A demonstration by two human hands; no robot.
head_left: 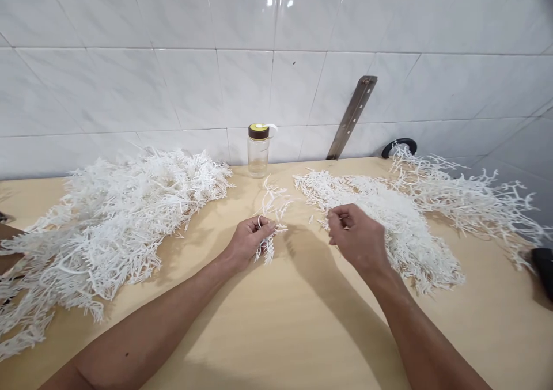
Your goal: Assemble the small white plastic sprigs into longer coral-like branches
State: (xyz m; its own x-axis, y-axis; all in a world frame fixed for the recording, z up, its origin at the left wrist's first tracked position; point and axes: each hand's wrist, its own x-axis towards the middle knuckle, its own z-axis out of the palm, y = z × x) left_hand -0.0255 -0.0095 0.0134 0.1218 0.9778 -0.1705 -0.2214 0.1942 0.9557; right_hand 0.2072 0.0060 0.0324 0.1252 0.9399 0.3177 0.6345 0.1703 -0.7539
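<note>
My left hand (249,241) is closed around a white plastic sprue (271,211), a branching frame with many thin sticks that stands up from my fingers over the wooden table (285,321). My right hand (355,235) hovers just to the right of it with fingers curled in a pinch; whatever is between them is too small to make out. Directly right of that hand lies a heap of loose white plastic sticks (401,228).
A big pile of white branching sprues (108,234) covers the left of the table. Bare branch frames (470,200) lie at the far right. A clear bottle with a yellow-brown lid (258,150) stands by the tiled wall, near a leaning metal bar (352,116).
</note>
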